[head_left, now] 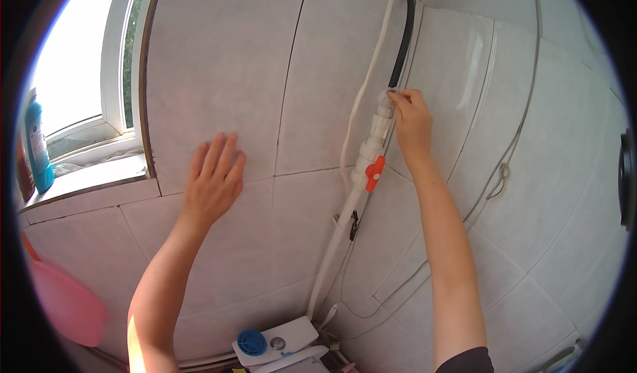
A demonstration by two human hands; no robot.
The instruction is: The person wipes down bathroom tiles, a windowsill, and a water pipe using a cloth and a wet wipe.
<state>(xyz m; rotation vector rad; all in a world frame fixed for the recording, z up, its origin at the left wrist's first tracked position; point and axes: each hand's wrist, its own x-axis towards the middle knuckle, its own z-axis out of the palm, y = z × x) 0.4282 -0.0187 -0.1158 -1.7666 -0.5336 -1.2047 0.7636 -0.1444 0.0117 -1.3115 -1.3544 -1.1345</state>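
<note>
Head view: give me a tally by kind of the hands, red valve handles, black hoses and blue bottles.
Hands: 2 (left hand, right hand)
Red valve handle: 1
Black hose: 1
Blue bottle: 1
Total: 5

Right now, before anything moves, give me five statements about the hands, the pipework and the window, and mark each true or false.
1. The right hand has its fingertips at the upper end of the white fitting. True.
2. The left hand grips the red handle. False: it is open, fingers spread over the tiled wall, holding nothing.
3. The red handle sits lower than the right hand. True.
4. The black hose runs below the red handle. False: it runs above the white fitting.
5. The blue bottle stands on the windowsill. True.
</note>
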